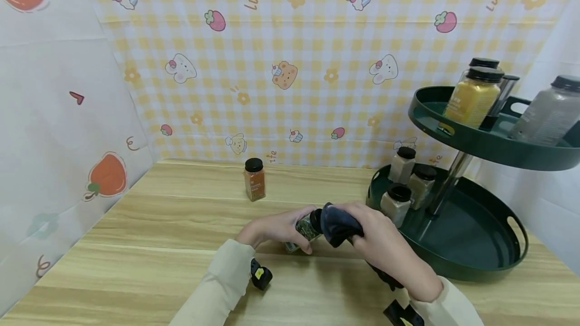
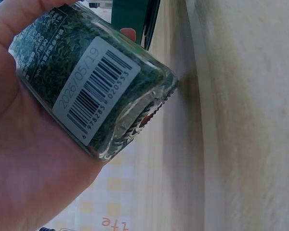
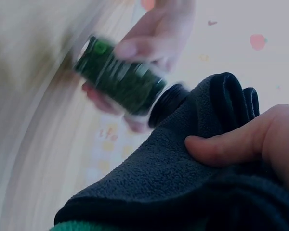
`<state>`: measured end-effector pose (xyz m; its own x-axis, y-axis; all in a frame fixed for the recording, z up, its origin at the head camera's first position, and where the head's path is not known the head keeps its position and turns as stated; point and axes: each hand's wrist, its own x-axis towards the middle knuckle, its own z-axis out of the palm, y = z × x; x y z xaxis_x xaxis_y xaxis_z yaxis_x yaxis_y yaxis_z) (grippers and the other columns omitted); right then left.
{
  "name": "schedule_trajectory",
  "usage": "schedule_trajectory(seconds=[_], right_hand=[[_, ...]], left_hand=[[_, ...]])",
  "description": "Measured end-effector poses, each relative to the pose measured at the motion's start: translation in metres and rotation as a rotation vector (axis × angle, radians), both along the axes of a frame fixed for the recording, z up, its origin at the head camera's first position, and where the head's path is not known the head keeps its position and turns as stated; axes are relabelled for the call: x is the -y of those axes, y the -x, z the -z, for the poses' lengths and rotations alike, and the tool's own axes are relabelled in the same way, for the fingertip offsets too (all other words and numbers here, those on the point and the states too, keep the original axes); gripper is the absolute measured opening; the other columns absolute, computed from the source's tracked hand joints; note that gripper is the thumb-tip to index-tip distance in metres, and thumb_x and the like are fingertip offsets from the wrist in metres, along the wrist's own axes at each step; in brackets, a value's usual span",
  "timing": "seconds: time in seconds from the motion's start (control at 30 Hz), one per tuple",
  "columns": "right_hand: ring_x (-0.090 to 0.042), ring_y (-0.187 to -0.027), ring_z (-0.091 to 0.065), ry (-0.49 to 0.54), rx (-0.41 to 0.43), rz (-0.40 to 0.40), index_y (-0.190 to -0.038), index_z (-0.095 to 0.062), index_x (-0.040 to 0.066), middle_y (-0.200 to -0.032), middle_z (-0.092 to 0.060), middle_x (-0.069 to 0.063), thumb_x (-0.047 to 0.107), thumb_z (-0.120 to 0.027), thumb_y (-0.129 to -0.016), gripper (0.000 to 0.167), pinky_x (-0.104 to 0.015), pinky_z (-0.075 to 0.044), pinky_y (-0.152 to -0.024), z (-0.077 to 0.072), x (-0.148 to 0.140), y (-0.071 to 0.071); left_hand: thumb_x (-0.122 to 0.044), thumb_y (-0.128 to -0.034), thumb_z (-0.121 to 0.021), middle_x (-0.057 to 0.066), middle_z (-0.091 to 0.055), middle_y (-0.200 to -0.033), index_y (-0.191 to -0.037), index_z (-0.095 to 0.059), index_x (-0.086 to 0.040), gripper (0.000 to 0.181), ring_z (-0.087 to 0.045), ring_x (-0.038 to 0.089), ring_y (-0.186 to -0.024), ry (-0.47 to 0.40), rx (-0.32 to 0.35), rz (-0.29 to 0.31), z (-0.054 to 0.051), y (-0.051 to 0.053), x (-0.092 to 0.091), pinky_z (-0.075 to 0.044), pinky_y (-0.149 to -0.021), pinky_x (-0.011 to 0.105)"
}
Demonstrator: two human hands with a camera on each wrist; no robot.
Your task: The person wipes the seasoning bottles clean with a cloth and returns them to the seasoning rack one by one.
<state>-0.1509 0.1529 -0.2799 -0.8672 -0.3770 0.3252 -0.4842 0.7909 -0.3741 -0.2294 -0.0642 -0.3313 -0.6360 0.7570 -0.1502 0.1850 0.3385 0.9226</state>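
Observation:
My left hand (image 1: 290,228) grips a glass spice jar (image 2: 86,72) of dried green herbs, tilted above the table with its black lid toward the right. A barcode label shows near the jar's base in the left wrist view. In my right hand (image 1: 373,230) is a folded dark grey cloth (image 3: 149,159), the thumb pressing on top of it. The cloth (image 1: 337,223) lies against the jar's black lid (image 3: 168,103). Fingers of the right hand beneath the cloth are hidden.
An orange-brown spice jar (image 1: 255,182) stands at the back of the wooden table (image 1: 136,245). To the right is a two-tier dark green rack (image 1: 457,245); its lower tray holds several small jars (image 1: 396,204), its upper tray larger ones, including a yellow-filled jar (image 1: 473,97).

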Motion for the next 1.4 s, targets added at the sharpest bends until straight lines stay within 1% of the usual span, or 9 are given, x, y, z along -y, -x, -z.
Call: schedule_trajectory(seconds=[0.2,0.37,0.47,0.6,0.73,0.87,1.17,1.23,1.4], right_hand=[[-0.018,-0.099,-0.062,0.003,-0.04,-0.073,-0.119,-0.06,0.023,-0.11,-0.062,0.006,-0.01,-0.062,-0.072,0.057,-0.037,-0.049,-0.077,-0.006,0.008,-0.01],[-0.017,-0.099,-0.062,0.024,-0.047,-0.103,-0.119,-0.06,0.023,-0.108,-0.063,0.007,-0.009,-0.063,-0.073,0.057,-0.038,-0.05,-0.079,-0.006,0.008,-0.01],[-0.018,-0.099,-0.063,0.044,-0.047,-0.1,-0.119,-0.06,0.02,-0.109,-0.064,0.004,-0.01,-0.063,-0.073,0.055,-0.038,-0.05,-0.08,-0.004,0.005,-0.006],[-0.022,-0.104,-0.062,0.052,-0.018,-0.056,-0.119,-0.061,0.017,-0.114,-0.064,-0.001,-0.014,-0.059,-0.071,0.056,-0.042,-0.05,-0.084,-0.001,0.0,-0.001],[-0.027,-0.107,-0.06,0.025,0.005,0.017,-0.119,-0.06,0.014,-0.117,-0.063,-0.005,-0.015,-0.056,-0.071,0.056,-0.046,-0.049,-0.086,0.002,-0.004,0.003],[-0.03,-0.108,-0.059,-0.005,0.012,0.058,-0.121,-0.059,0.013,-0.119,-0.062,-0.007,-0.013,-0.057,-0.073,0.054,-0.048,-0.049,-0.086,0.006,-0.006,0.007],[-0.024,-0.101,-0.062,-0.034,-0.036,0.01,-0.121,-0.059,0.017,-0.111,-0.063,-0.001,-0.012,-0.062,-0.07,0.058,-0.042,-0.051,-0.079,0.0,0.002,-0.002],[-0.021,-0.1,-0.062,-0.028,-0.047,-0.015,-0.12,-0.06,0.02,-0.108,-0.062,0.003,-0.012,-0.063,-0.07,0.059,-0.04,-0.051,-0.078,-0.003,0.005,-0.007],[-0.019,-0.101,-0.062,-0.02,-0.057,-0.065,-0.119,-0.06,0.024,-0.109,-0.062,0.007,-0.011,-0.063,-0.072,0.059,-0.039,-0.05,-0.079,-0.006,0.008,-0.012]], left_hand=[[-0.005,-0.0734,-0.072,-0.006,-0.052,-0.12,-0.128,-0.044,-0.031,0.066,-0.048,0.012,-0.105,-0.035,-0.044,0.058,-0.001,0.002,0.0,-0.033,-0.099,0.035],[-0.006,-0.073,-0.072,-0.011,-0.045,-0.13,-0.131,-0.041,-0.037,0.072,-0.042,0.011,-0.118,-0.026,-0.05,0.052,-0.001,0.002,-0.001,-0.024,-0.108,0.043],[-0.009,-0.0731,-0.072,-0.01,-0.046,-0.128,-0.132,-0.039,-0.04,0.075,-0.044,0.012,-0.115,0.004,-0.039,0.017,-0.001,0.001,-0.001,-0.029,-0.103,0.04],[-0.009,-0.0732,-0.072,0.003,-0.054,-0.112,-0.131,-0.041,-0.032,0.07,-0.052,0.018,-0.094,0.014,0.004,-0.015,0.0,0.0,-0.001,-0.043,-0.082,0.033],[-0.009,-0.0727,-0.073,0.004,-0.054,-0.112,-0.135,-0.038,-0.024,0.073,-0.052,0.016,-0.092,0.02,0.015,-0.032,0.001,-0.001,-0.002,-0.044,-0.079,0.03],[-0.008,-0.0728,-0.072,0.004,-0.056,-0.108,-0.133,-0.039,-0.024,0.071,-0.054,0.017,-0.089,0.008,0.02,-0.027,0.001,-0.002,-0.002,-0.046,-0.076,0.03],[-0.005,-0.0725,-0.071,0.002,-0.055,-0.102,-0.123,-0.045,-0.025,0.06,-0.052,0.015,-0.085,-0.013,-0.01,0.006,0.001,0.0,-0.002,-0.045,-0.072,0.027],[-0.004,-0.0726,-0.071,0.001,-0.055,-0.103,-0.123,-0.046,-0.025,0.06,-0.051,0.015,-0.086,-0.017,-0.018,0.015,0.001,0.0,-0.003,-0.044,-0.074,0.028],[-0.004,-0.0723,-0.071,-0.008,-0.048,-0.126,-0.128,-0.044,-0.032,0.068,-0.046,0.012,-0.109,-0.014,-0.075,0.048,0.001,0.001,-0.004,-0.034,-0.1,0.037]])
